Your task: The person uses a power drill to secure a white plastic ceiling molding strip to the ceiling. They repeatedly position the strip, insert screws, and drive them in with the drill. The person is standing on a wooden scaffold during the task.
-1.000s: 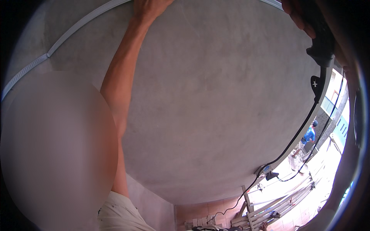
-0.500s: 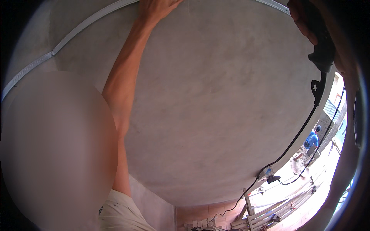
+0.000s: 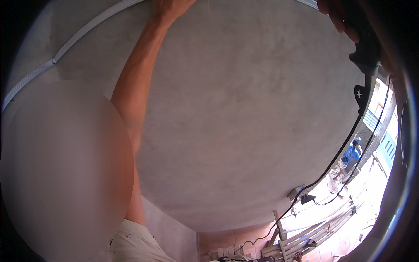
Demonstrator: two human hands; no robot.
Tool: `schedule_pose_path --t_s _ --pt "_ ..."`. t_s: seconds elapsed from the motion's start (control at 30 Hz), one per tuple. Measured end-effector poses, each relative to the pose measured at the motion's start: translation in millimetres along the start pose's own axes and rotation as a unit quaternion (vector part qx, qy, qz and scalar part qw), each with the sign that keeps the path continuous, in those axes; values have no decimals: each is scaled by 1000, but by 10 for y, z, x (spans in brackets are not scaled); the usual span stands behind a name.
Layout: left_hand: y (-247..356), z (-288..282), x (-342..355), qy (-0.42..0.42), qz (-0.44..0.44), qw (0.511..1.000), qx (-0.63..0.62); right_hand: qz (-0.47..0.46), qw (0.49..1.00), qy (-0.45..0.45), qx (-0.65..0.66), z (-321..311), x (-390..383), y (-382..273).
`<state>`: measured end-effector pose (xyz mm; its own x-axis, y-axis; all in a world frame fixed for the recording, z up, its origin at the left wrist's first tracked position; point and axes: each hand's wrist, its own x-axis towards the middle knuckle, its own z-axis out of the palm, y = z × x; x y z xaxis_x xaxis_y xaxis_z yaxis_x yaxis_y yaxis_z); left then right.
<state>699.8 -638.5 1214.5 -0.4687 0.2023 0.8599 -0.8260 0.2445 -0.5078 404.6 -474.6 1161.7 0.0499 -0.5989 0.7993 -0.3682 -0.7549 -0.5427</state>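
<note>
My bare left arm reaches up along a grey plastered wall (image 3: 244, 113). At the top edge is my left hand (image 3: 171, 9), close to a pale ribbed strip (image 3: 94, 22) that runs along the top of the wall. Its fingers are largely cut off by the frame, so their grip cannot be told. At the upper right my right hand (image 3: 335, 19) wraps round the black handle of a corded power tool (image 3: 365, 54). Only the handle and cord show; the tool's front lies outside the picture. A black cord (image 3: 345, 146) hangs from the handle.
A blurred oval hides the left side. Below right, a black connector (image 3: 307, 199) hangs beside a small box (image 3: 296, 192). Wooden poles (image 3: 312, 242) lie over the tiled floor (image 3: 257, 234). Outside in bright light, a person in blue (image 3: 350, 154) stands beyond the wall's edge.
The view has shifted slightly, and my left hand appears a little further left. The power tool stays in my right hand. The person outside has changed posture a little.
</note>
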Motion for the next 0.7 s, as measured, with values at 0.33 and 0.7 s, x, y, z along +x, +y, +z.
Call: schedule_pose_path --t_s 0.33,0.7 --pt "41 46 -54 -8 -11 1000 10 59 998 11 -14 20 -35 -179" --pt "116 31 -19 0 2 1000 6 85 992 -1 89 -154 -1 44"
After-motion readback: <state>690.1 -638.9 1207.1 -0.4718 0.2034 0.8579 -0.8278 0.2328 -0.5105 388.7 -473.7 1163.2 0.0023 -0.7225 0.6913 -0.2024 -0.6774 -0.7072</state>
